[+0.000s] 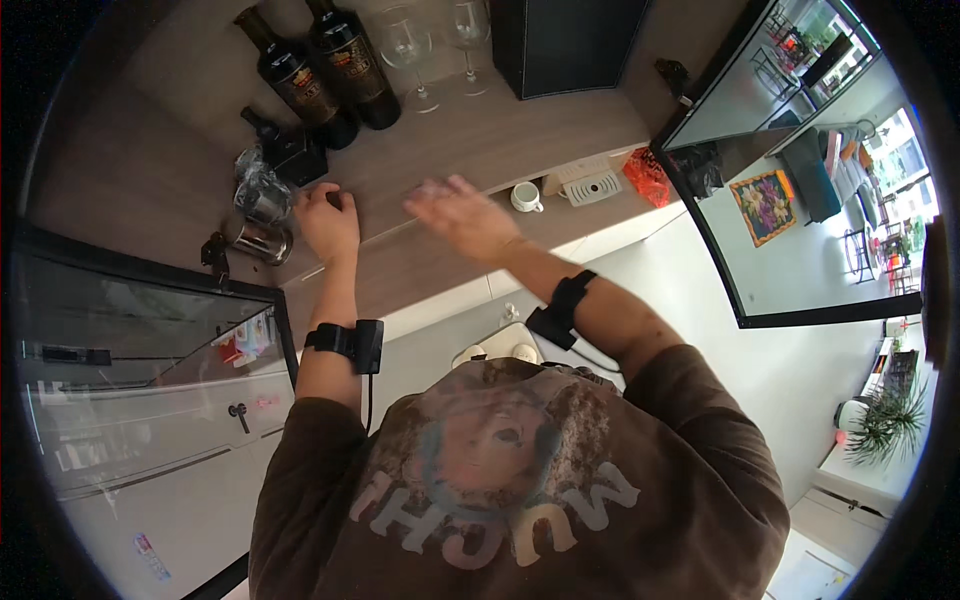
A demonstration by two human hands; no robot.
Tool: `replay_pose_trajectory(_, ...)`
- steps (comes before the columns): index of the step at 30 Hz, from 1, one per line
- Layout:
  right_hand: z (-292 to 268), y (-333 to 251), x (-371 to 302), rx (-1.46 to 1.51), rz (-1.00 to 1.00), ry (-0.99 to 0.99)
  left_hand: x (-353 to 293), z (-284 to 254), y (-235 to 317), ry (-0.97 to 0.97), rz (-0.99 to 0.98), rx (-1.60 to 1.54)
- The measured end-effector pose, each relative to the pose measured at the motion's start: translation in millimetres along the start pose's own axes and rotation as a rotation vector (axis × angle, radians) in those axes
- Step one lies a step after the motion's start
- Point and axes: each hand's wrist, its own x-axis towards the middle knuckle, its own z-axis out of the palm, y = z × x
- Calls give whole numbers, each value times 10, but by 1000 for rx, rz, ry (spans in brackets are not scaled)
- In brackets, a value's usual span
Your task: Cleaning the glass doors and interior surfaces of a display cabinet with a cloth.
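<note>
On the brown cabinet shelf point(440, 150), my left hand point(328, 228) is curled near the front edge. A small dark thing shows between its thumb and fingers; what it is cannot be made out. Just left of it are a clear plastic-wrapped item point(262, 190) and a shiny metal canister point(258, 241). A small black box point(298, 156) sits behind this hand. My right hand point(465, 222) hovers over the shelf's front edge, fingers stretched out and blurred, with nothing seen in it. To its right is a white cup point(525, 196).
Two dark wine bottles point(350, 70) and two stemmed glasses point(405, 45) stand at the back, beside a large black box point(565, 45). A beige appliance with a slotted tray point(592, 188) and a red plastic bag point(647, 178) are at right. Glass doors point(740, 310) stand swung out on both sides.
</note>
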Motion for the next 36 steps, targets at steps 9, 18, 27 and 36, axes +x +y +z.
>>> replay_pose_trajectory(9, -556, 1639, -1264, -376, 492, -11, -15, -35, 182, 21, 41, 45)
replay_pose_trajectory(18, 92, -336, 267, -108, 129, -159, -18, -97, 80, 168, 68, -116)
replay_pose_trajectory(27, 126, -339, 322, 24, 192, -56, -1146, -519, -5, 221, 177, -431)
replay_pose_trajectory(36, 788, -1663, 1309, 224, -190, 118, -1814, -777, -464, 121, 13, -379)
